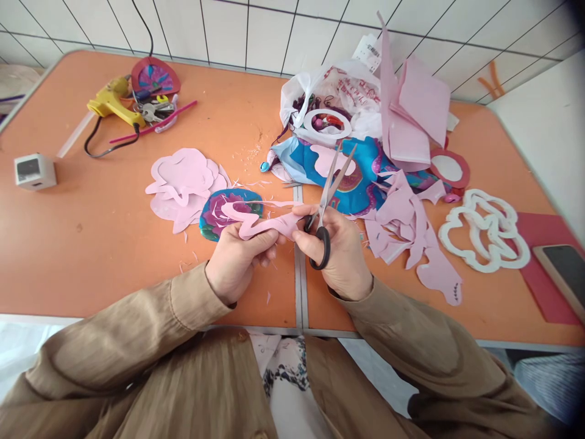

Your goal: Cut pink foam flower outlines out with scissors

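Observation:
My left hand (242, 259) pinches a wavy pink foam piece (260, 227) between thumb and fingers, low over the middle of the orange table. My right hand (340, 253) has the black-handled scissors (326, 195) hooked on it, their blades pointing up and away, slightly apart. Its thumb and forefinger also touch the right end of the pink piece. Behind my left hand lies a round blue fabric piece with a purple flower (214, 216). Stacked cut pink shapes (183, 174) lie further left.
A yellow glue gun (114, 107), keys (153, 113) and a white cube (34, 171) are at the left. Behind the scissors sit blue fabric (365, 195) and a plastic bag (292, 97). Pink scraps (402, 213), white cloud-shaped frames (484, 262) and a phone (567, 268) lie right.

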Demonstrator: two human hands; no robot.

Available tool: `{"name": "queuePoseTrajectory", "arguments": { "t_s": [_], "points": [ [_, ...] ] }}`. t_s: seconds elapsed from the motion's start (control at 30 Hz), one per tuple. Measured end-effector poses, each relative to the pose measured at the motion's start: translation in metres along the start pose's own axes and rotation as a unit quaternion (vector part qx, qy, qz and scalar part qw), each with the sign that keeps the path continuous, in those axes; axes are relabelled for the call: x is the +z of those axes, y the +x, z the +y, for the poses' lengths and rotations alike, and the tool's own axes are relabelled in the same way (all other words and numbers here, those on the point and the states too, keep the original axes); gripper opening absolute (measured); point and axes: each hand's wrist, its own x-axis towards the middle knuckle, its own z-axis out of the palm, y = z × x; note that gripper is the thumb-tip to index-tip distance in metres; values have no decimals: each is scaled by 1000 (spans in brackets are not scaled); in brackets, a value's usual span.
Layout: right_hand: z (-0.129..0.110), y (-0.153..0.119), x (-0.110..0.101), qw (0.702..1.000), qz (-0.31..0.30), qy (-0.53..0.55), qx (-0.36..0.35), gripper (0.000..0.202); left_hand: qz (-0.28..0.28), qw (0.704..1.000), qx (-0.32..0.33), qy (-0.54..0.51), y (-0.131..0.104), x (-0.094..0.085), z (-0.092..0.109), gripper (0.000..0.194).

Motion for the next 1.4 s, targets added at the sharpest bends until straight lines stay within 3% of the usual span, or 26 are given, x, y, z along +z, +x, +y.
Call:
{"name": "queuePoseTrajectory", "arguments": {
  "t_s": [0.57, 0.83, 1.03, 1.4],
  "points": [
    [-2, 0, 4, 999, -5, 32, -7, 19, -5, 999, 34, 42, 3, -1, 3, 32],
    [0, 2, 3, 993, -9, 90, 77, 25, 17, 996, 62, 54, 2, 0, -2, 28],
    [-1, 1, 4, 984, -16, 123, 129, 30, 24, 997, 72, 19, 1, 3, -7, 27],
    [1, 0, 5, 987, -4, 120, 107, 27, -6, 998, 26, -59, 2, 4, -5, 25]
  ]
}}
